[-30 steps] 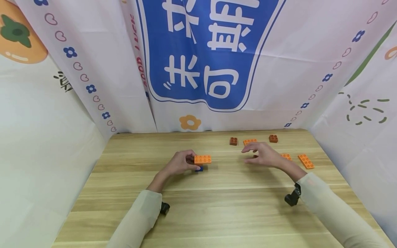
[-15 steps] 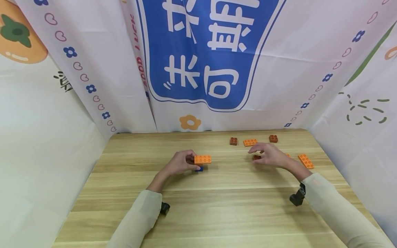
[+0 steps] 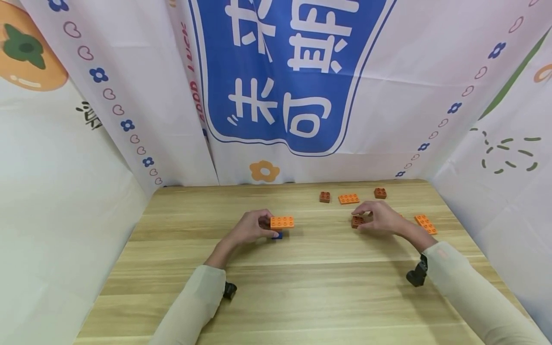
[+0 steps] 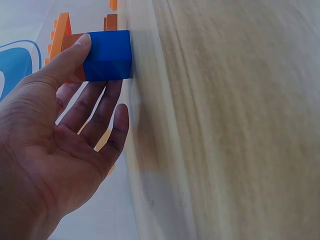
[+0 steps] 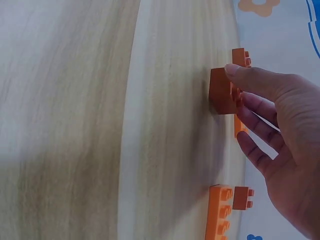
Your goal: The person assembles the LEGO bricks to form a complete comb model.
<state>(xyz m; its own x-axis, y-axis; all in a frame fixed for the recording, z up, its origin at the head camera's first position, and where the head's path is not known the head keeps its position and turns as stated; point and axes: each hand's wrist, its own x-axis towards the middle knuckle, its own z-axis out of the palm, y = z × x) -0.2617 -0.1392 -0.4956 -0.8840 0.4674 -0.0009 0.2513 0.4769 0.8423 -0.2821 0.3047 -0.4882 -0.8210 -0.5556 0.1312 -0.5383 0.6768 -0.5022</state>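
Note:
My left hand (image 3: 251, 227) holds a small upright stack of toy building bricks on the table. At the stack's foot is a blue brick (image 4: 109, 56), with the thumb at its upper edge. Above it sits an orange-brown brick (image 4: 76, 75), partly covered by the thumb, and a wide orange brick (image 3: 282, 222) lies across the top, studs up. To the right, my right hand (image 3: 381, 219) pinches a brown brick (image 5: 221, 92) that is on the tabletop. Its thumb lies against one side; the index fingertip is hidden behind the brick in the right wrist view.
Behind the right hand lie a brown brick (image 3: 325, 197), an orange brick (image 3: 349, 199) and another brown brick (image 3: 380, 193). A further orange brick (image 3: 425, 224) lies farther right, and the right hand mostly covers one more. Printed cloth (image 3: 379, 120) hangs behind the wooden table (image 3: 310, 297).
My right hand has moved rightward to the brown brick and its thumb and finger have come together on it. The left hand and its stack have stayed put.

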